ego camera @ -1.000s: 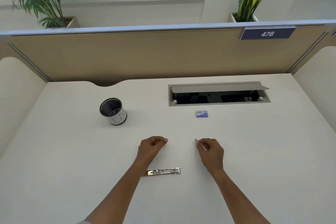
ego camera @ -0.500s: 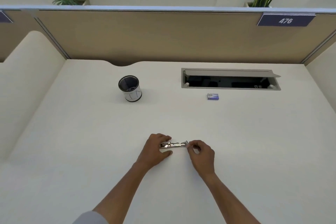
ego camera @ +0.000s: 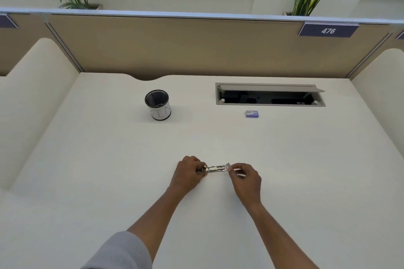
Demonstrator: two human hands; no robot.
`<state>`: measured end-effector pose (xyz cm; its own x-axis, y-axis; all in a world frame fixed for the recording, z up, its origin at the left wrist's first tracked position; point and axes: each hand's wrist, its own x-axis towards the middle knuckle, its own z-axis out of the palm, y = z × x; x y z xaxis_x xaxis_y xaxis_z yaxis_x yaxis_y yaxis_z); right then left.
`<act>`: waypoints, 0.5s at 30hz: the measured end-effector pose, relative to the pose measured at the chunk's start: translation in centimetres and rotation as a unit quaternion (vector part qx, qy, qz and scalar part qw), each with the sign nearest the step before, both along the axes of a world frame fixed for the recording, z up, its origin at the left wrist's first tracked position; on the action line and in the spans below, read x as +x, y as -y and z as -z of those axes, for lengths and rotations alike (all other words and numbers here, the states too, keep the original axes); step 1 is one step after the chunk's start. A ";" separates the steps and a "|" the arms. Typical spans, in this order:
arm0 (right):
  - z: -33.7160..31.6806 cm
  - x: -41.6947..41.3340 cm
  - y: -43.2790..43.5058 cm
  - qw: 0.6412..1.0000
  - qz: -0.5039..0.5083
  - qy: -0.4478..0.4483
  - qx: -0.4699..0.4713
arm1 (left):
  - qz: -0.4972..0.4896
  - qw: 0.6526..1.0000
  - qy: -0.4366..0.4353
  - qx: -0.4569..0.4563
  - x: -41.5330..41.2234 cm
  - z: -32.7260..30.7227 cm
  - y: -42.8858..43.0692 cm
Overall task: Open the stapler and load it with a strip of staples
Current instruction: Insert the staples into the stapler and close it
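A slim silver stapler (ego camera: 215,168) lies lengthwise, left to right, on the white desk (ego camera: 306,170) in front of me. My left hand (ego camera: 188,171) grips its left end, where a dark hinge part shows. My right hand (ego camera: 244,178) pinches a small grey strip of staples (ego camera: 228,165) at the stapler's right tip. Whether the strip sits inside the channel is too small to tell. A small blue staple box (ego camera: 251,114) rests farther back on the desk.
A black mesh pen cup (ego camera: 157,104) stands at the back left. A grey cable hatch (ego camera: 270,94) with its lid raised is set into the desk at the back right. Beige partition walls enclose the desk behind and on both sides.
One second ago the stapler lay alone near the desk front, with both hands beyond it. My left hand has since taken hold of it, and my right hand has brought the strip to its right tip.
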<state>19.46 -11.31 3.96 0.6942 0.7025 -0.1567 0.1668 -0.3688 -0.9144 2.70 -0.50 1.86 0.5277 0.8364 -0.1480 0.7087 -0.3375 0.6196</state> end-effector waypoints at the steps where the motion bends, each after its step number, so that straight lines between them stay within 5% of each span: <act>1: -0.4 -0.1 0.4 1.000 0.003 -0.002 0.001 | -0.003 1.000 0.008 -0.004 -0.2 -0.2 0.2; 15: -7.4 -2.2 0.8 0.989 -0.006 -0.068 0.130 | -0.048 0.976 0.210 -0.029 -2.6 -9.4 5.1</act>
<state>17.21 -12.07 11.41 0.6705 0.7395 -0.0598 0.0397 -0.1163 -0.9924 0.15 -5.65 11.28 0.4722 0.8814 0.0158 0.4138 -0.2375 0.8789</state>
